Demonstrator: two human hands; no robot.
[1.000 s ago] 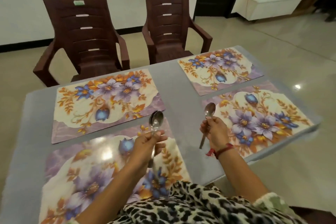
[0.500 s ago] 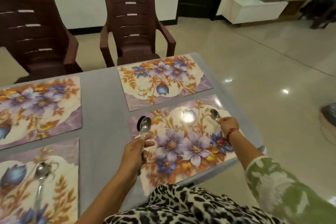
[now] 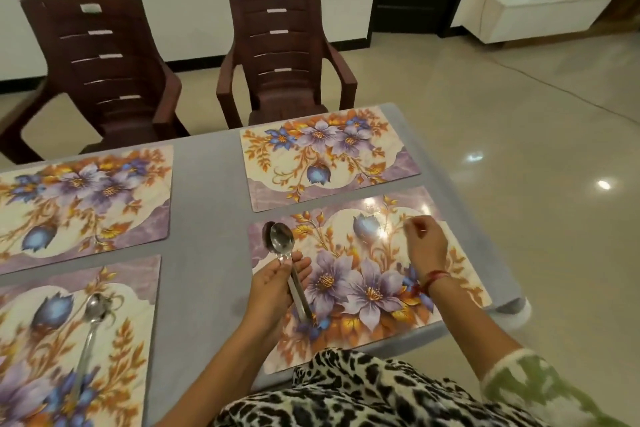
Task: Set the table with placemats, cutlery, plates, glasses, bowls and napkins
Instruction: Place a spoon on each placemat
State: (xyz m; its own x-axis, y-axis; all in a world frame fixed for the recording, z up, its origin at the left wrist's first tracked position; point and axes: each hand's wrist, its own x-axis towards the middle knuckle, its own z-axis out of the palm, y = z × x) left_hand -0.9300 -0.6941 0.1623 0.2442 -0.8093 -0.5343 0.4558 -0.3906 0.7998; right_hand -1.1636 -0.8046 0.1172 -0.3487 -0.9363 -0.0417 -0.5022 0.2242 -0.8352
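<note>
Near-left placemat (image 3: 138,340) cropped, right hand (image 3: 424,246) fingertips blurred, perhaps pinching.

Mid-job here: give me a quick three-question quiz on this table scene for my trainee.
1. How many floral rectangular placemats lie on the grey table?
2. True or false: a plate sits on one of them.
3. The left hand grips: A) a shiny steel spoon; B) a glass; C) a napkin.
Key: 1: four. 2: false. 3: A.
</note>
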